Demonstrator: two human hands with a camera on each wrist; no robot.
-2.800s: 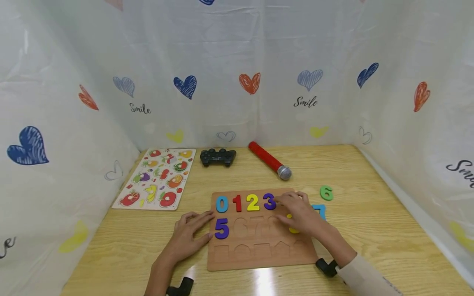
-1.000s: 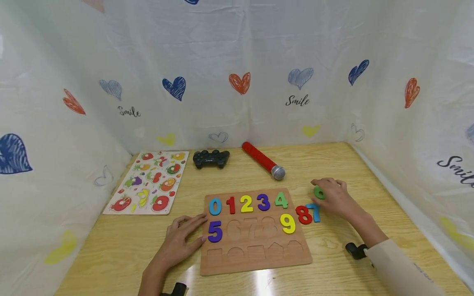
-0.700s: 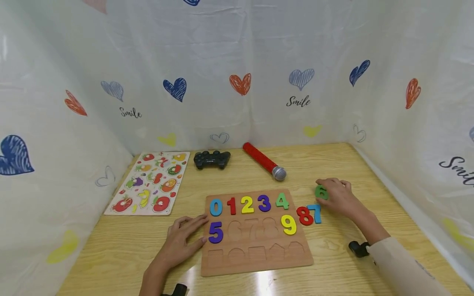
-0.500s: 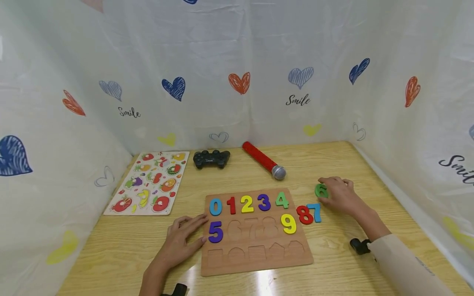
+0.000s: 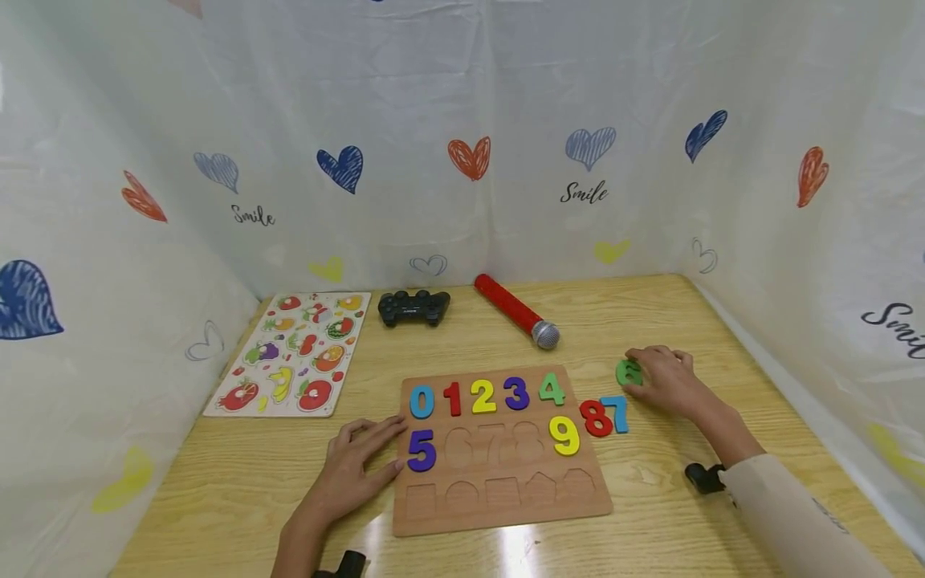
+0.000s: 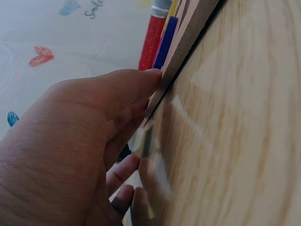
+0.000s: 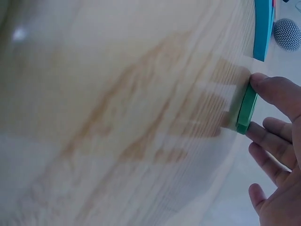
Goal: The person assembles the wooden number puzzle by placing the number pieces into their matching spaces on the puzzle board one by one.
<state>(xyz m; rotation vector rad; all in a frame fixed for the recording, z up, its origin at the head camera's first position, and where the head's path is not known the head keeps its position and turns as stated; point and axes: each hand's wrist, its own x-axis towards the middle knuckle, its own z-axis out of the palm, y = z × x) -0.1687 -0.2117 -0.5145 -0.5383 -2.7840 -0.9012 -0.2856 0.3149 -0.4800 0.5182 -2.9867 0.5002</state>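
My right hand (image 5: 666, 382) pinches the green number 6 (image 5: 627, 372) between thumb and fingertips, at the right of the table. In the right wrist view the green 6 (image 7: 247, 109) shows edge-on by the table surface, between thumb and finger of the right hand (image 7: 282, 136). My left hand (image 5: 352, 474) rests on the table, thumb and fingertips touching the left edge of the wooden number board (image 5: 499, 522). The left wrist view shows the thumb of the left hand (image 6: 70, 136) against the board's edge (image 6: 186, 49). Numbers 0 to 5 sit on the board.
A yellow 9 (image 5: 564, 435) lies on the board's right side. The red 8 (image 5: 596, 418) and blue 7 (image 5: 616, 413) lie just right of it. Behind are a red microphone (image 5: 509, 305), a black game controller (image 5: 414, 307) and a fruit puzzle board (image 5: 289, 353).
My right hand has left the board's upper right, where the green 4 now sits, moved right and taken hold of the green 6. The left hand stays at the board's edge.
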